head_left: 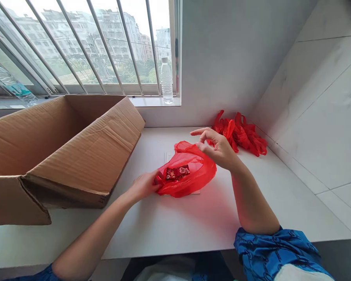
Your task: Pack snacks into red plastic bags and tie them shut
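Observation:
A thin red plastic bag (190,179) lies on the white counter (193,226) with a small dark red patterned packet (178,172) showing through it. My left hand (144,185) is closed on the bag's left end, low by the counter. My right hand (216,146) pinches the bag's upper right edge between thumb and fingers and holds it raised, with the index finger stretched out. A sheet of white paper (167,157) lies partly under the bag.
A large open cardboard box (64,156) stands on its side at the left, its flap close to my left hand. A pile of red bags (241,134) sits at the back right by the tiled wall. A clear water bottle (166,81) stands on the window sill.

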A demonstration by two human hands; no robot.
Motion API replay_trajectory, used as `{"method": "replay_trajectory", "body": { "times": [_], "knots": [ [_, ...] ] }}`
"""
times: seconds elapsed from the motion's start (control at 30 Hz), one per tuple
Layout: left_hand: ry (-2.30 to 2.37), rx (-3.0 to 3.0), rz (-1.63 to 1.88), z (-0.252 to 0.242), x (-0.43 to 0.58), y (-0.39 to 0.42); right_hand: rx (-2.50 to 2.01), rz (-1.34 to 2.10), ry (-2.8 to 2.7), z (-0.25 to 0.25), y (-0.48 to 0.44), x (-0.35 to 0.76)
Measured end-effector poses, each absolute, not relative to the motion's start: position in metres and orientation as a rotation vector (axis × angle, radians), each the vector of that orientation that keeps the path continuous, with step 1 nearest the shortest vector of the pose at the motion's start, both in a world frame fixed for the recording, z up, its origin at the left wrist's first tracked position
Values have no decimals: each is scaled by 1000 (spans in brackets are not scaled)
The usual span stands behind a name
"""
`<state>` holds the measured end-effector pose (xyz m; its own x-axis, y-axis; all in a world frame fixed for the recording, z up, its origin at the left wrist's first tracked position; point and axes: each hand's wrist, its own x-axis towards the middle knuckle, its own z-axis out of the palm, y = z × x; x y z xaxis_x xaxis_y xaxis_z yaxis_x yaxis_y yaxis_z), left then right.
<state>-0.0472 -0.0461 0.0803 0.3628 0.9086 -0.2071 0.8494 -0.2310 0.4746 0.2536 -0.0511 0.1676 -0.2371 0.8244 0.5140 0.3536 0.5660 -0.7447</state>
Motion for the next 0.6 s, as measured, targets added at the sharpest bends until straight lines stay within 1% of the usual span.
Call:
{"method": "replay_trajectory", "body": {
  "times": [0.1, 0.2, 0.3, 0.4, 0.5, 0.6],
  "knots": [
    [1301, 1922, 311, 88, -55, -39, -821, 992, -1616, 165, -46, 261],
    [1167, 1738, 442, 100, -65, -31, -718, 1153, -1374, 157, -33, 266],
    [1152, 1616, 616, 108, -68, -28, -698, 1145, -1231, 152, -23, 267],
    [1123, 1556, 748, 106, -59, -33, -759, 1111, -1215, 153, -22, 264],
    [1068, 1495, 713, 102, -49, -41, -882, 1034, -1303, 159, -32, 265],
    [986, 1418, 675, 105, -48, -48, -1031, 911, -1518, 170, -49, 275]
  ]
}}
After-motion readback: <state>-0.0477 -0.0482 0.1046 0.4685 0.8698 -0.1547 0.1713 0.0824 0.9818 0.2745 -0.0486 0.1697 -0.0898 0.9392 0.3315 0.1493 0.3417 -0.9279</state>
